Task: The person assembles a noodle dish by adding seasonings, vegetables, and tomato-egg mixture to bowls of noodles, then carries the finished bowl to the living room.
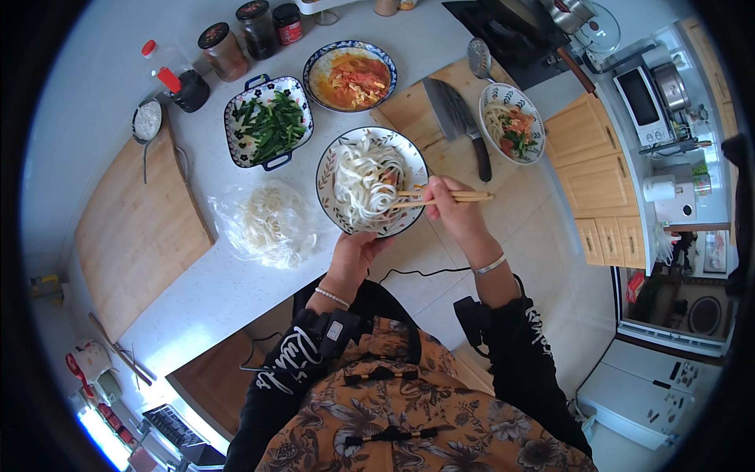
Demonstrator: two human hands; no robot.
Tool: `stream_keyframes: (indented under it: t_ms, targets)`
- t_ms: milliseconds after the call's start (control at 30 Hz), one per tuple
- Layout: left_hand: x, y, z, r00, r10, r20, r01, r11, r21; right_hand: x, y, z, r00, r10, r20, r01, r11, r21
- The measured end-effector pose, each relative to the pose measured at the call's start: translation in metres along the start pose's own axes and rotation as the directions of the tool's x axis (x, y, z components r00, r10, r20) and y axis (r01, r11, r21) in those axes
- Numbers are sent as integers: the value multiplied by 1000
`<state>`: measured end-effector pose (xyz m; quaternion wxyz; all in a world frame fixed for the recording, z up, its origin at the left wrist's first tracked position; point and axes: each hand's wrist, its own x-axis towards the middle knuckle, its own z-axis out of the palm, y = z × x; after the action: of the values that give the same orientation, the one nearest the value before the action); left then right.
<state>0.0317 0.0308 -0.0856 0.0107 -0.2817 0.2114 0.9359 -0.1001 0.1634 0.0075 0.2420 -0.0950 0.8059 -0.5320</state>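
Observation:
My left hand (355, 258) grips the near rim of a white bowl (326, 189) with a leaf pattern and a dark edge. White noodles (363, 182) fill the bowl, with a bit of orange-red topping showing at their right side. In my right hand (452, 206) is a pair of wooden chopsticks (477, 197), their tips among the noodles. Left of the bowl lies a clear plastic bag (228, 223) with more pale noodles. Behind it stand a square dish (233, 135) of chopped greens and a round plate (317, 57) of tomato and egg.
A cleaver (450, 110) rests on a cutting board (405, 110); beside it are a second noodle bowl (487, 93) with toppings and a slotted spoon (478, 59). Sauce bottle (189, 90) and jars (255, 30) line the back. A large board (141, 236) lies left, a stove (503, 39) far right.

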Motion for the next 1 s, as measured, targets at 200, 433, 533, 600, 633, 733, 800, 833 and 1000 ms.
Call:
stream_keyframes:
  t_ms: [200, 433, 533, 600, 633, 733, 800, 833, 1000]
  targets:
    - [-13, 1, 12, 998, -51, -21, 52, 997, 51, -10, -1, 5, 948, -309, -77, 305, 950, -64]
    - [-42, 6, 35, 992, -106, 64, 96, 986, 138, -63, -10, -52, 985, -114, -132, 123, 991, 60]
    - [-59, 5, 47, 973, -183, 141, 151, 966, 207, -88, -15, -52, 920, -230, -317, 275, 955, 106]
    - [-70, 5, 54, 946, -261, 191, 201, 937, 284, -107, -16, -42, 870, -323, -371, 373, 925, 69]
    - [-75, 4, 57, 936, -295, 193, 229, 925, 304, -122, -16, -39, 893, -283, -350, 333, 939, 90]
    - [-86, 3, 63, 897, -384, 221, 288, 884, 368, -174, -18, -39, 942, -158, -295, 216, 960, 178]
    - [-94, 2, 63, 864, -426, 268, 296, 861, 415, -213, -21, -46, 923, -93, -373, 165, 972, 166]
    - [-97, 0, 64, 841, -465, 276, 321, 840, 437, -233, -22, -49, 911, -70, -406, 153, 972, 177]
    - [-121, -16, 71, 735, -617, 281, 399, 728, 557, -329, -14, -53, 689, 65, -722, 94, 979, 178]
